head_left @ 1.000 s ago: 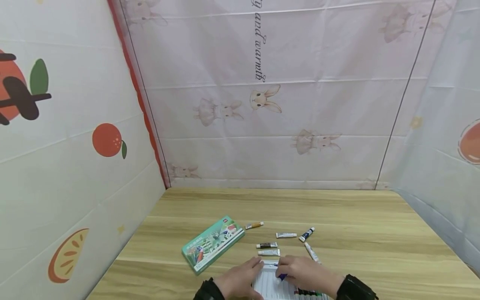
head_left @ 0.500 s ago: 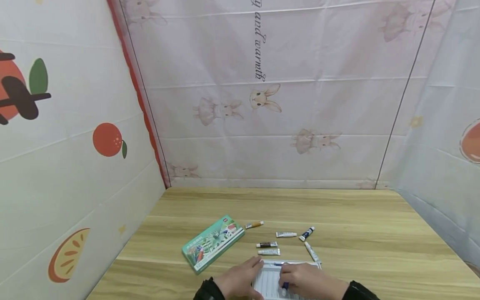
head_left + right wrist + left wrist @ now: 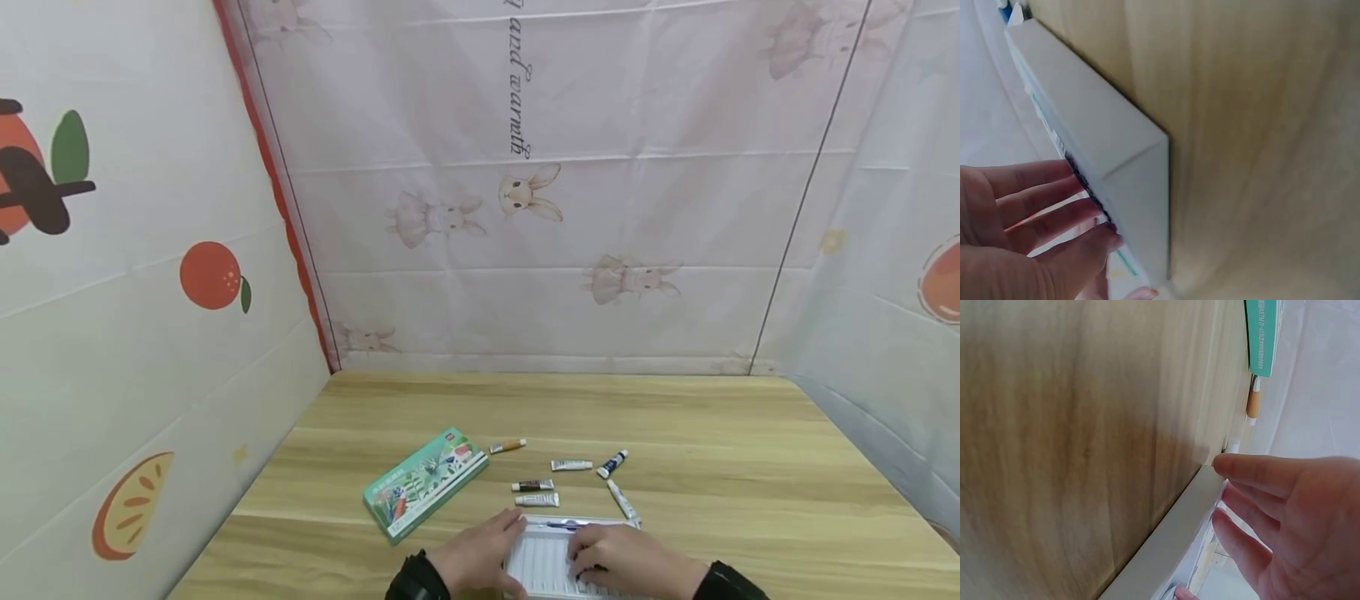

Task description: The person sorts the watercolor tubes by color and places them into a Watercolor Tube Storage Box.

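Note:
A white ribbed tray (image 3: 542,557) lies near the table's front edge. My left hand (image 3: 480,552) rests along its left side, fingers extended and fingertips touching the far corner; the left wrist view shows these fingers (image 3: 1254,472) spread at the tray's rim. Over the tray's right half, my right hand (image 3: 626,560) bends its fingers down into it, pinching a paint tube that the hand mostly hides. In the right wrist view, thumb and fingertips meet at a dark strip (image 3: 1088,187) just inside the rim. A slim blue stick (image 3: 564,526) lies in the tray's far channel.
Loose paint tubes lie beyond the tray: a silver one (image 3: 537,500), a black-labelled one (image 3: 532,485), a white one (image 3: 572,465), a dark blue one (image 3: 612,463), an ochre one (image 3: 507,446) and another white one (image 3: 622,500). A green printed box (image 3: 426,483) lies to the left.
My right hand has moved slightly right and lower over the tray, turning the blue-purple paint tube from slanted to lengthwise; the tube is now out of sight beneath it. My left hand stays put.

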`<state>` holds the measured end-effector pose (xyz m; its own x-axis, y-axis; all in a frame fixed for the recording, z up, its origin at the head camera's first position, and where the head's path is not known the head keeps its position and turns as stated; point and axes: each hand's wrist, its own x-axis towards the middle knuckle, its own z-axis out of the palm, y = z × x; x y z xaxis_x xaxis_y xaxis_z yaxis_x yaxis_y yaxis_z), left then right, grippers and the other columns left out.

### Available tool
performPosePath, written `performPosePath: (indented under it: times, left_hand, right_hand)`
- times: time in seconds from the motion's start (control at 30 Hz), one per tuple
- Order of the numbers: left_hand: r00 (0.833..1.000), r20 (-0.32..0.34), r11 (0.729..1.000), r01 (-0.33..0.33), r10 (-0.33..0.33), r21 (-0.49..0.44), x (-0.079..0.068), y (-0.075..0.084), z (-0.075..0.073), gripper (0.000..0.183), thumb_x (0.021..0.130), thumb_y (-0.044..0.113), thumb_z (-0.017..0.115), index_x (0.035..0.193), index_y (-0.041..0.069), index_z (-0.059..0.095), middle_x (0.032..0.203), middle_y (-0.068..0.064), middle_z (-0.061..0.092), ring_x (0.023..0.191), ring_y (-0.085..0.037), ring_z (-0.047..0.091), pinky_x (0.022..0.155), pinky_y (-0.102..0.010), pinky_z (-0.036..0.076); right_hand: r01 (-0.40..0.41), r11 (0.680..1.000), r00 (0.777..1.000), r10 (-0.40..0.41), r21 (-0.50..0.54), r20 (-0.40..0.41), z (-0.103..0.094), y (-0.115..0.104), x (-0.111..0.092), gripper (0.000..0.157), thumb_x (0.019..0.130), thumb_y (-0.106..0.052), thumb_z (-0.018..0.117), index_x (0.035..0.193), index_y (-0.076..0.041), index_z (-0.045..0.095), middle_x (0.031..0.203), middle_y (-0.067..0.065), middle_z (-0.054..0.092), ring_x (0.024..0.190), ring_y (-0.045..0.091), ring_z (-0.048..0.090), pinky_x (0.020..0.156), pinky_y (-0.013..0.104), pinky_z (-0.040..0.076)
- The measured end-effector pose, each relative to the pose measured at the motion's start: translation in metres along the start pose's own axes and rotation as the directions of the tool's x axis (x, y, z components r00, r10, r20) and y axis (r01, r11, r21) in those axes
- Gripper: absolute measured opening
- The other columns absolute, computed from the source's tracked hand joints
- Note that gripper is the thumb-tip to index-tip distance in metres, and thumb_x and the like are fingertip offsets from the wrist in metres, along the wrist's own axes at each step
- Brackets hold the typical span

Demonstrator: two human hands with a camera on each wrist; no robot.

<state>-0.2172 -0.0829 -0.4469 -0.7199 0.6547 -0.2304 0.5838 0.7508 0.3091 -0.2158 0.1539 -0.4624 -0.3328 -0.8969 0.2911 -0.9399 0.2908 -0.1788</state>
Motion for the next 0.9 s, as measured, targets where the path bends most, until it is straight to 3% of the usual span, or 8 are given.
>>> performPosePath:
  times: [0.17, 0.4, 0.53, 0.67, 0.8, 0.9]
  left_hand:
    - [1.000, -0.027, 1.000, 0.007, -0.007, 0.006, 0.000, -0.001, -0.002, 0.083, 0.059, 0.052, 0.059, 0.125, 0.008, 0.033, 0.129, -0.008, 0.027, 0.115, -0.016, 0.027, 0.088, -0.027, 0.031]
    - [0.999, -0.032, 1.000, 0.000, 0.001, 0.015, -0.002, 0.001, 0.000, 0.083, 0.059, 0.053, 0.058, 0.124, 0.009, 0.034, 0.128, -0.008, 0.028, 0.114, -0.016, 0.029, 0.087, -0.027, 0.032]
    - [0.999, -0.045, 0.999, 0.017, -0.015, 0.040, -0.006, -0.006, -0.002, 0.083, 0.059, 0.053, 0.059, 0.125, 0.009, 0.034, 0.129, -0.009, 0.028, 0.114, -0.017, 0.028, 0.087, -0.027, 0.033]
    - [0.999, -0.044, 0.997, -0.027, 0.030, 0.076, -0.006, -0.012, -0.004, 0.081, 0.064, 0.053, 0.056, 0.125, 0.006, 0.033, 0.129, -0.009, 0.027, 0.115, -0.017, 0.026, 0.088, -0.025, 0.031]
    - [0.994, -0.002, 0.989, -0.109, 0.110, 0.104, -0.003, -0.013, -0.001, 0.073, 0.072, 0.048, 0.052, 0.126, 0.003, 0.030, 0.128, -0.009, 0.027, 0.116, -0.014, 0.024, 0.088, -0.021, 0.030]
    - [0.991, 0.026, 0.987, -0.134, 0.133, 0.091, 0.000, -0.013, 0.003, 0.068, 0.076, 0.044, 0.050, 0.126, 0.004, 0.029, 0.128, -0.007, 0.027, 0.116, -0.013, 0.024, 0.087, -0.020, 0.030]
  right_hand:
    - [-0.024, 0.998, 1.000, 0.024, -0.064, -0.006, -0.001, 0.000, 0.005, 0.011, 0.073, -0.018, 0.061, 0.083, -0.021, 0.065, 0.090, -0.010, 0.052, 0.082, -0.002, 0.046, 0.065, 0.012, 0.040]
    - [-0.069, 0.998, 0.998, 0.069, -0.003, -0.013, -0.005, 0.001, 0.010, 0.014, 0.074, -0.014, 0.060, 0.087, -0.019, 0.062, 0.090, -0.009, 0.053, 0.080, -0.001, 0.048, 0.063, 0.012, 0.041]
    - [-0.083, 0.996, 0.994, 0.081, -0.029, -0.069, -0.011, 0.021, 0.040, 0.014, 0.070, -0.009, 0.062, 0.083, -0.015, 0.062, 0.088, -0.005, 0.054, 0.077, 0.002, 0.050, 0.064, 0.013, 0.042]
    - [-0.146, 0.982, 0.989, 0.140, -0.119, -0.053, -0.017, 0.055, 0.080, 0.009, 0.071, -0.008, 0.061, 0.078, -0.013, 0.063, 0.087, -0.001, 0.053, 0.076, 0.007, 0.050, 0.064, 0.017, 0.043]
    - [-0.192, 0.958, 0.981, 0.185, -0.213, -0.052, -0.004, 0.089, 0.109, 0.011, 0.070, -0.003, 0.059, 0.072, -0.014, 0.063, 0.084, -0.001, 0.054, 0.075, 0.011, 0.051, 0.061, 0.021, 0.043]
    - [-0.205, 0.954, 0.979, 0.195, -0.218, -0.065, 0.010, 0.104, 0.121, 0.009, 0.070, -0.004, 0.059, 0.069, -0.012, 0.062, 0.080, -0.001, 0.056, 0.072, 0.013, 0.052, 0.060, 0.023, 0.044]
